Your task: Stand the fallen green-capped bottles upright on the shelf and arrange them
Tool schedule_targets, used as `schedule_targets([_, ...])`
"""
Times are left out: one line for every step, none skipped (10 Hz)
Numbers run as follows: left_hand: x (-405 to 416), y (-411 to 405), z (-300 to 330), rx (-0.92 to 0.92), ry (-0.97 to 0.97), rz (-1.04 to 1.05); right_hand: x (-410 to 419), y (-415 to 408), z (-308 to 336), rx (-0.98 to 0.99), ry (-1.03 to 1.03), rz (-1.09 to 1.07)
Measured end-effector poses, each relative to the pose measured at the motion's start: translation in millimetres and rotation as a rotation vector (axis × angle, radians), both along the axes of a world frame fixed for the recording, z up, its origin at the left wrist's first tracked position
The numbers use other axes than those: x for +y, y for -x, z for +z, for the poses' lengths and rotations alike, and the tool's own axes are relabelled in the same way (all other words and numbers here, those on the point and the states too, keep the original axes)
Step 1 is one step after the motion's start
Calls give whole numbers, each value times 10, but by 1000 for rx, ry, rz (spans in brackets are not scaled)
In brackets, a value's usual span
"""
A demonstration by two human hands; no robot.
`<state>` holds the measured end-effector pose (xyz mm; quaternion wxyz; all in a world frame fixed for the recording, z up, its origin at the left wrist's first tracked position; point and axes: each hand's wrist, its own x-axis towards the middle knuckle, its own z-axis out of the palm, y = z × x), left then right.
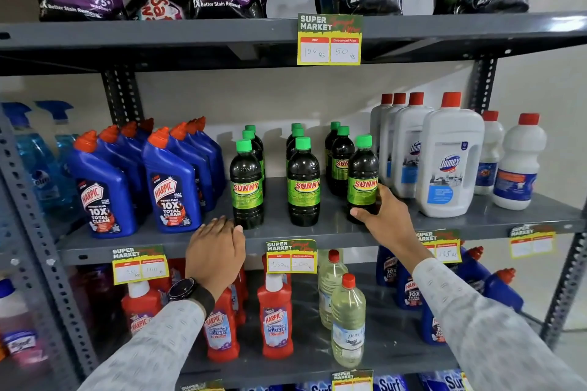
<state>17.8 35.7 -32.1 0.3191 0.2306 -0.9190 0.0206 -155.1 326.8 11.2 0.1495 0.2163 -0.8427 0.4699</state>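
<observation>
One bottle upright, right fingers around it

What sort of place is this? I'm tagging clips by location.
Most likely a supermarket aisle of cleaning products: a grey metal shelf carries "Super Market" price tags, with rows of identical green-capped bottles and blue Harpic bottles.

I see my right hand reaching up from its patterned sleeve, fingers wrapped round the lower body of the rightmost front green-capped bottle. Left of that bottle, my left hand, watch on wrist, hovers, fingers curled and empty.
</observation>
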Motion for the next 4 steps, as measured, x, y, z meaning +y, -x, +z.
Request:
schedule_targets([-23, 8, -18, 11, 9, -10, -12, 4, -13, 5, -1, -5])
schedule_targets([-25, 7, -19, 9, -3, -14, -8, -25, -3, 12, -6, -8])
schedule_targets([-32, -5, -16, 17, -15, -38, 4, -4, -25, 7, -14, 25])
schedule_targets([-2, -42, 34, 98, -151, -63, 44, -1, 40, 38, -83, -9])
